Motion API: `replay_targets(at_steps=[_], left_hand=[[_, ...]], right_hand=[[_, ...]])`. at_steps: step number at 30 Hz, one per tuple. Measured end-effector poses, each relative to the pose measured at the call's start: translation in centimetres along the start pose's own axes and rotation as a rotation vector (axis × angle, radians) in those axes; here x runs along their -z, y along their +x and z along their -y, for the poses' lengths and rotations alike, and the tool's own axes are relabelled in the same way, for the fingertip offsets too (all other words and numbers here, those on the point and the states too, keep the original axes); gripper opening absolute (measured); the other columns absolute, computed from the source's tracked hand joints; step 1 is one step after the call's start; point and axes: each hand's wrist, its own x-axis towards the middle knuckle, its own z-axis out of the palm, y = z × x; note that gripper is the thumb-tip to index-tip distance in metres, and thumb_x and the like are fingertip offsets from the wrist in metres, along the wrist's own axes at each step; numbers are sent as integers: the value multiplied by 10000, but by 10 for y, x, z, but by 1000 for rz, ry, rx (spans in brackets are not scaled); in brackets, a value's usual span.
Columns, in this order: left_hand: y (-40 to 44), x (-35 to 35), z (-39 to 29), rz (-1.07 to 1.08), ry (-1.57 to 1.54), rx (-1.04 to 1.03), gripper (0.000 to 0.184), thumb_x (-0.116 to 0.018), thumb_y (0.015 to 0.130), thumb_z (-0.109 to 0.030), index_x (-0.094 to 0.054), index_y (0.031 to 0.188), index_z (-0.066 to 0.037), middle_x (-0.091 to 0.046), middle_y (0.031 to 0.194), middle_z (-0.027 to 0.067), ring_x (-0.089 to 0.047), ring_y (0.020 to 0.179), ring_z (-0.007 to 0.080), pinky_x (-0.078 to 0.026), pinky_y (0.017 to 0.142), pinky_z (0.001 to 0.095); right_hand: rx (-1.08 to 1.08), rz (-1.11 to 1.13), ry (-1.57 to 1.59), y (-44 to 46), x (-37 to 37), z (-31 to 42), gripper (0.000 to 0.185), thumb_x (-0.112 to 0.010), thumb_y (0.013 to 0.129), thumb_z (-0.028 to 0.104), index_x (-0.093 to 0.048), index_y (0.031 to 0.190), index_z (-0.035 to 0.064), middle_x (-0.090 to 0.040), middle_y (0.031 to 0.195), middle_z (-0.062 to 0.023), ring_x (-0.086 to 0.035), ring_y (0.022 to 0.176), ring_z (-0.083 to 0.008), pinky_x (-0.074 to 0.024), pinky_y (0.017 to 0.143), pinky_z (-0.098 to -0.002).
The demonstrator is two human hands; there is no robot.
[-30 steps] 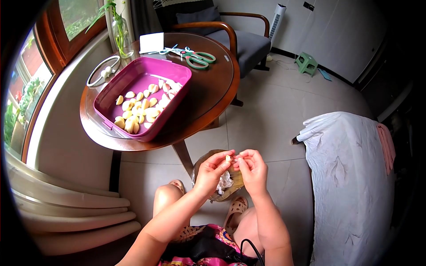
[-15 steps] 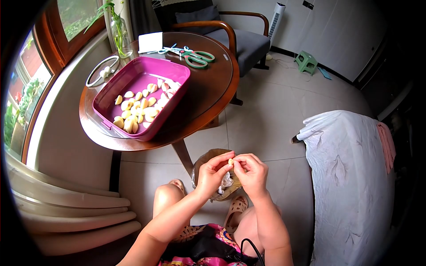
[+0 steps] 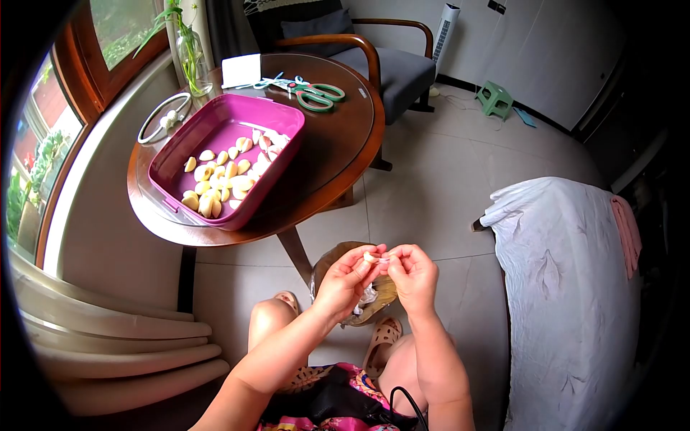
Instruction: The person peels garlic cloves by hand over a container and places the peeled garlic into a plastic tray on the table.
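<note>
My left hand (image 3: 341, 286) pinches a pale garlic clove (image 3: 369, 257) between thumb and fingertips. At its right side my right hand (image 3: 415, 280) is closed on a thin whitish strip of garlic skin (image 3: 384, 260), stretched between the two hands. Below them, a bin (image 3: 386, 296) with a brownish liner stands on the floor, partly hidden by my hands. White scraps of skin (image 3: 368, 296) show inside it. Several more cloves (image 3: 231, 169) lie in the magenta tray (image 3: 230, 118) on the round table, some still with pinkish-white skin.
On the dark wooden table (image 3: 338, 151) are green-handled scissors (image 3: 318, 97), a white card (image 3: 241, 71), a glass vase (image 3: 192, 65) and a looped white cord (image 3: 164, 118). Behind stands an armchair (image 3: 399, 75). A cloth-covered piece of furniture (image 3: 568, 287) is at right, a green stool (image 3: 494, 100) beyond.
My right hand has drawn slightly right from the left one, and a strip of skin now spans the gap. More of the clove shows in my left fingers.
</note>
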Motion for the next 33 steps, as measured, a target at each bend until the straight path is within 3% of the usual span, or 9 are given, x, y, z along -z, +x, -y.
replay_targets(at_steps=[7, 12, 16, 25, 33], left_hand=[[2, 1, 0, -15, 2, -26, 246, -446, 863, -31, -482, 1104, 5, -485, 1168, 114, -502, 1027, 180, -409, 912, 289], [2, 7, 4, -42, 202, -101, 256, -466, 853, -19, -496, 1108, -9, -502, 1153, 97, -499, 1018, 159, -404, 886, 285], [1, 6, 6, -65, 455, -198, 252, -484, 846, -14, -521, 1095, -4, -523, 1116, 91, -498, 1008, 138, -398, 884, 260], [0, 5, 4, -34, 772, -325, 237, -502, 814, 31, -576, 1035, -15, -539, 1119, 99, -505, 1029, 163, -414, 872, 266], [-2, 0, -1, -12, 877, -323, 237, -503, 809, 38, -585, 1022, -23, -553, 1103, 98, -523, 1014, 177, -422, 865, 272]], right_hand=[[-50, 2, 47, 2, -1, 0, 31, -479, 820, -37, -507, 820, -23, -570, 773, -61, -567, 675, -96, -490, 640, -221], [-76, 54, -19, 1, -1, -7, 50, -491, 827, -9, -531, 848, -30, -588, 773, -69, -571, 677, -103, -488, 630, -225], [44, 51, -221, -2, -2, -10, 96, -520, 815, 0, -547, 897, -42, -602, 806, -83, -577, 691, -100, -491, 638, -221], [-231, 118, 107, 5, 7, -3, 69, -567, 777, -16, -543, 841, -19, -592, 788, -83, -583, 696, -128, -494, 643, -235], [-279, 149, 192, 5, 13, -2, 57, -557, 771, -22, -525, 816, -5, -581, 751, -80, -578, 665, -130, -493, 626, -235]])
